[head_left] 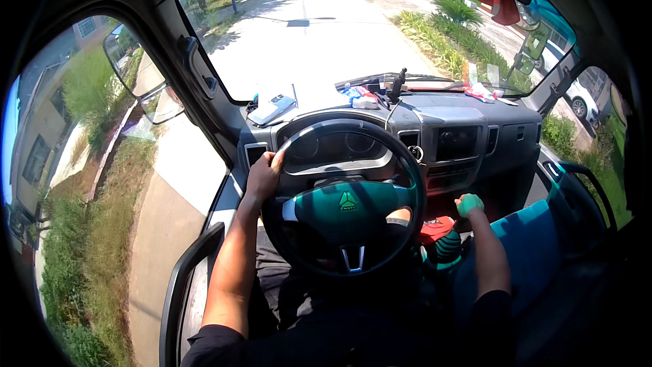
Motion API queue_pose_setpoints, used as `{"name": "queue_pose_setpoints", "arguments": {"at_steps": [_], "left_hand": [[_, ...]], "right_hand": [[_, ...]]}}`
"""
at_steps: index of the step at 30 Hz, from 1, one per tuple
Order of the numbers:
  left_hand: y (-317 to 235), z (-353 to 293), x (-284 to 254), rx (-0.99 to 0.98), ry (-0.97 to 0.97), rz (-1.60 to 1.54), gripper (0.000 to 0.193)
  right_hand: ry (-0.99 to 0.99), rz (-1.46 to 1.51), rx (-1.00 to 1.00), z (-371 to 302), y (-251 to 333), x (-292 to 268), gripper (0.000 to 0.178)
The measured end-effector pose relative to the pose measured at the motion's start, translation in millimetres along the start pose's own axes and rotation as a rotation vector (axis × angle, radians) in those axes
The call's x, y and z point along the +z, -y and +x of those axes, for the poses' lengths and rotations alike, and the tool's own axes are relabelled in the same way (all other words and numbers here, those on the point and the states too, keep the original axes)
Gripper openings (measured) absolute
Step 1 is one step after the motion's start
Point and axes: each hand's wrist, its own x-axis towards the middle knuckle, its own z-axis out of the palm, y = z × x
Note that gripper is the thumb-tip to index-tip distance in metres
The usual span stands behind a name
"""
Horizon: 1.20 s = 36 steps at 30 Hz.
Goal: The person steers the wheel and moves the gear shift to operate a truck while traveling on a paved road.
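In the cab of a truck, my left hand (265,174) is closed on the upper left of the dark steering wheel (322,212), its fingers wrapped over the rim. The wheel's hub is green-tinted, and the instrument cluster (329,146) shows through the upper opening. My right hand (469,204) is down to the right of the wheel, closed over the top of the gear lever; the knob is hidden under it. A ribbed rubber boot (447,249) sits below that hand. Beside the boot lies a red item (437,230) that I cannot make out.
On the dashboard (448,111) lie a white phone-like device (274,109), papers (314,97) and crumpled packets (360,98). A side mirror (144,71) stands outside at left. A passenger seat (526,248) is at right. Ahead runs a pale road (312,27) with greenery; a white car (583,98) is at right.
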Motion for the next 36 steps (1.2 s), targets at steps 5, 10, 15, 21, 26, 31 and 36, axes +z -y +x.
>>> {"name": "queue_pose_setpoints", "arguments": {"at_steps": [5,10,15,21,26,31,36], "left_hand": [[-4.6,10.6,-0.8,-0.004,0.044,0.021,0.054],[-24.3,17.4,-0.3,-0.003,0.092,0.035,0.055],[-26.0,27.3,-0.1,0.048,0.083,0.076,0.057],[-29.9,34.1,4.5,0.106,0.112,0.121,0.059],[-46.9,32.5,-1.0,0.114,0.105,0.186,0.062],[-43.1,33.7,2.8,0.091,0.108,0.125,0.057],[-37.3,34.7,3.2,0.089,0.138,0.081,0.058]], "right_hand": [[0.089,-0.290,-0.084,-7.1,28.1,-20.7,0.034],[0.086,-0.328,-0.135,-7.7,24.3,-15.6,0.038],[-0.016,-0.083,-0.139,-11.3,28.3,-15.8,0.031],[-0.122,0.209,-0.068,-17.7,16.5,-10.6,0.031],[-0.141,0.250,-0.046,-21.1,22.6,-14.9,0.032],[-0.145,0.224,-0.025,-23.2,21.0,-15.1,0.032],[-0.151,0.230,-0.017,-22.9,21.6,-16.0,0.031]]}}
